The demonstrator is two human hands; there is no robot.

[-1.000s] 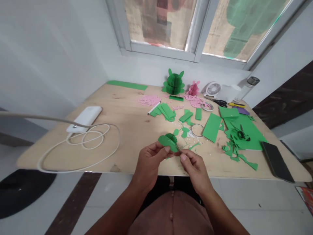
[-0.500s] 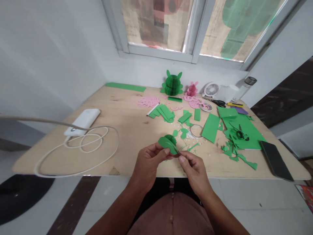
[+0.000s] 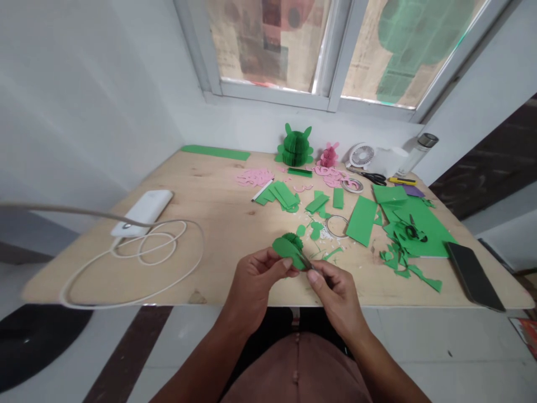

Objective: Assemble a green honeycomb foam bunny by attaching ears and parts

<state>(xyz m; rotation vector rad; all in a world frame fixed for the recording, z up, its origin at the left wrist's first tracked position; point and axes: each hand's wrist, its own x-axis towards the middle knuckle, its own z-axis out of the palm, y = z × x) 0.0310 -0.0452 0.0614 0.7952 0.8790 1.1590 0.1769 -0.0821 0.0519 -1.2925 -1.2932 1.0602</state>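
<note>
My left hand point(image 3: 257, 285) pinches a green folded-paper piece point(image 3: 286, 247) between thumb and fingers, above the table's front edge. The piece has a smooth rounded face toward me and pleated layers behind it. In my right hand point(image 3: 335, 291) is a slim dark tool, apparently tweezers point(image 3: 307, 262), its tip against the right side of the paper. Its far end is hidden by the paper and fingers. Just beyond my hands lie green paper offcuts point(image 3: 316, 228) and a roll of tape point(image 3: 337, 226).
Green point(image 3: 295, 146) and pink point(image 3: 328, 155) paper figures stand by the wall, beside a small fan point(image 3: 361, 155) and a bottle point(image 3: 419, 153). Small scissors point(image 3: 415, 232) lie on green sheets, near a phone point(image 3: 474, 275). At left are a white power bank point(image 3: 145, 211) and looped cable point(image 3: 126, 305).
The tool's tip has shifted slightly along the paper's right edge, and the paper has turned a little. Both hands keep their hold.
</note>
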